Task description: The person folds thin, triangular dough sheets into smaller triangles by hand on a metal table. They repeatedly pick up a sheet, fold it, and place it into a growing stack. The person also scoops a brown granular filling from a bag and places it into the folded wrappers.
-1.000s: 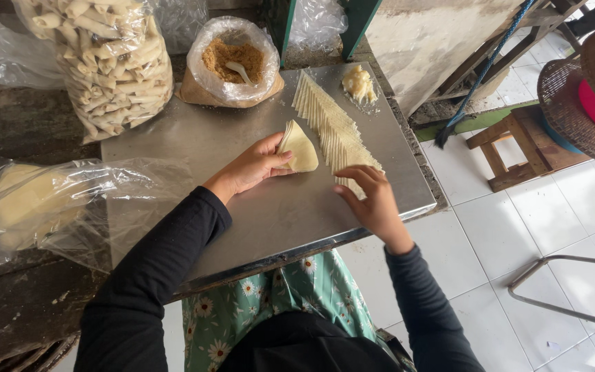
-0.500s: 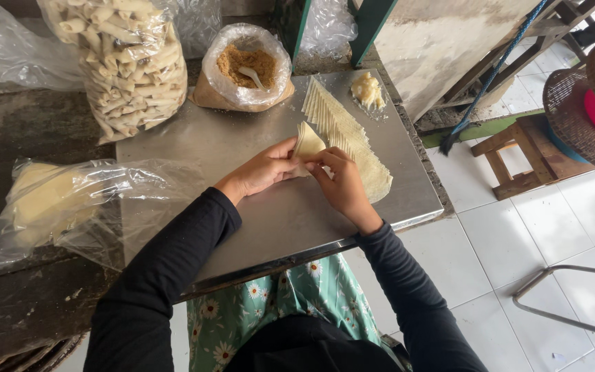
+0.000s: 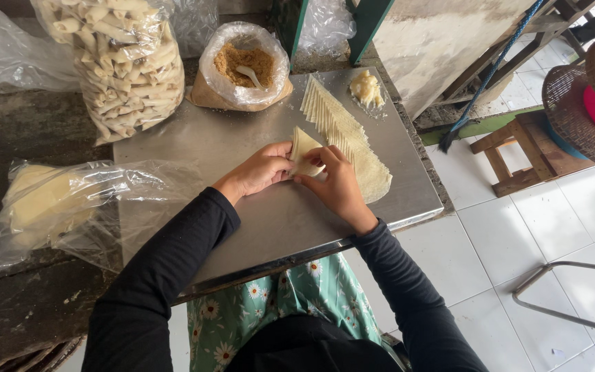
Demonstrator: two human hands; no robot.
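Where both hands meet, left hand (image 3: 259, 170) and right hand (image 3: 335, 180) pinch a thin, pale triangular pastry wrapper (image 3: 304, 150) on the steel tabletop (image 3: 242, 145). Fingers hide its lower edge

A clear bag of rolls (image 3: 122, 65) is standing at the steel table's (image 3: 194, 148) far left, a bag of brown filling (image 3: 244, 65) sitting beside it; a wooden stool (image 3: 514, 155) is resting on the white tiled floor (image 3: 518, 248).

light: soft daylight | shadows: faint | focus: sharp | edges: wide-angle bend
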